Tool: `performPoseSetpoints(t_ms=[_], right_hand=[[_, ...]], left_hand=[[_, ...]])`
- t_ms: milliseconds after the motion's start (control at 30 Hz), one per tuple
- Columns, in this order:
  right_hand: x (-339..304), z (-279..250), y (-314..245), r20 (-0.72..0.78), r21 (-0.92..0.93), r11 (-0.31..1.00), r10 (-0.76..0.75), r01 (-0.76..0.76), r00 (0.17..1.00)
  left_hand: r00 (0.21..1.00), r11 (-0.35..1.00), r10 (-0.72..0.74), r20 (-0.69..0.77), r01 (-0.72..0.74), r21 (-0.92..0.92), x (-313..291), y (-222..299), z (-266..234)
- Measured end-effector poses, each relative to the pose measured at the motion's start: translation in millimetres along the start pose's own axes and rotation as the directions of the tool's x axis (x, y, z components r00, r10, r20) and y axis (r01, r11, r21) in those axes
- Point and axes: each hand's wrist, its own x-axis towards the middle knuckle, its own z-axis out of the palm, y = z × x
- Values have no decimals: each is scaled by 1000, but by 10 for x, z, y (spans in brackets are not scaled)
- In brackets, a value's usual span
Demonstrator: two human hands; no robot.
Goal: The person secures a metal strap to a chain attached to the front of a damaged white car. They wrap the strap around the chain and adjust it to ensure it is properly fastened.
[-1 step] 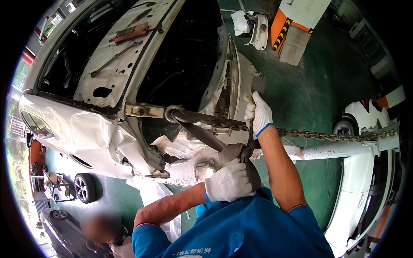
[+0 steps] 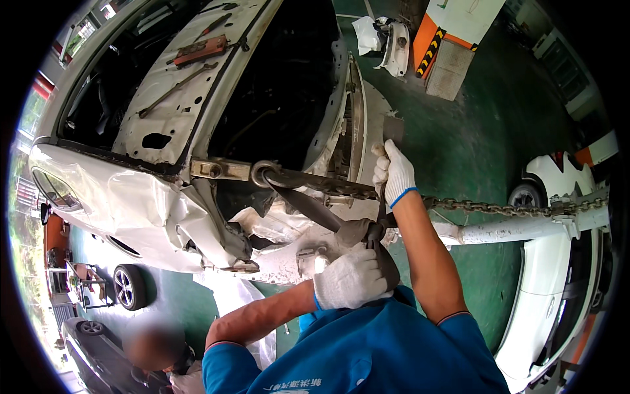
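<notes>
My left hand, in a white knit glove, is closed around a dark grey webbing strap close to my body. My right hand, gloved the same way, is closed just above the chain, on what looks like another length of that strap; its fingertips are partly hidden. From the ring of a metal pull clamp, the strap runs to a bunched, knotted part beside my left hand. The clamp sits at the crumpled rear corner of a white car body. A rusty chain stretches rightward under my right wrist.
A white pulling arm holds the chain at right. Wrenches and a red tool lie on the car's rear panel. A person is at lower left, near a loose wheel. A white car stands right.
My left hand has shifted very slightly to the right with the strap. Everything else looks the same.
</notes>
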Motion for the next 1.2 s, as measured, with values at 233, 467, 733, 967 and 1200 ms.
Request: performPoseSetpoints(t_ms=[233, 467, 733, 967, 1200], right_hand=[[377, -152, 55, -177, -44, 997, -70, 64, 982], [489, -178, 85, -129, -21, 999, -49, 47, 990], [127, -158, -552, -108, 192, 981, 9, 12, 994], [497, -352, -491, -249, 284, 958, 50, 23, 967], [1110, -618, 163, -421, 122, 992, 38, 15, 906]], left_hand=[[664, 668, -729, -167, 637, -383, 34, 442, -49], [379, -170, -836, 396, 507, -845, -2, 569, -438], [945, 935, -316, -84, 295, -198, -53, 148, 73], [663, 531, -748, -39, 562, -634, 155, 428, -41], [654, 497, -753, 71, 636, -590, -113, 792, -236]])
